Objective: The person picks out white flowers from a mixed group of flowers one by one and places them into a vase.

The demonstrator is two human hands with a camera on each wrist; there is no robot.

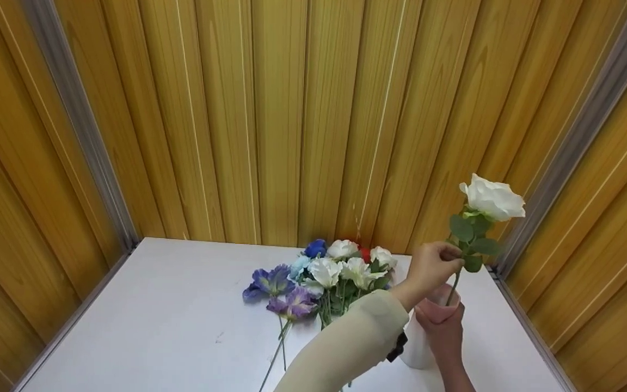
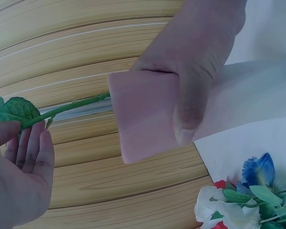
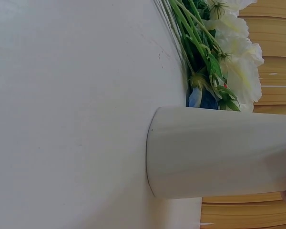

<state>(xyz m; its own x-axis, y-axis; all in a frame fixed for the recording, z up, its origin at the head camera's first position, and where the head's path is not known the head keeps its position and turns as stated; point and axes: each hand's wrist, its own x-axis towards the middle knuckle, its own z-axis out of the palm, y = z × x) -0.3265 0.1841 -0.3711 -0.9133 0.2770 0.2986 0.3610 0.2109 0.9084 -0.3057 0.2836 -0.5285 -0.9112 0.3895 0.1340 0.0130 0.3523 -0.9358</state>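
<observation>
- how far along is it?
- one flower partway in, i'd say. the left hand point(image 1: 431, 267) has the white rose point(image 1: 492, 199) by its stem point(image 1: 453, 288), and the stem's lower part dips into the mouth of the vase point(image 2: 145, 117).
- how are the fingers?
- on the left, thumb and fingertips are pinched together on the stem, close to the leaves point(image 1: 461, 227). the right hand point(image 1: 445, 329) is wrapped round the upper part of the vase, gripping just below its rim.
- is the stem all the way down?
- can't tell, the vase hides its end. probably not, since a good length shows above the rim.
- anything else in there?
- no other stem pokes out.
- so what's left?
- the loose bunch of flowers point(image 1: 325, 271), white, blue and red, plus the purple flowers point(image 1: 295, 302), all lying on the table point(image 1: 172, 321) beside the vase.
</observation>
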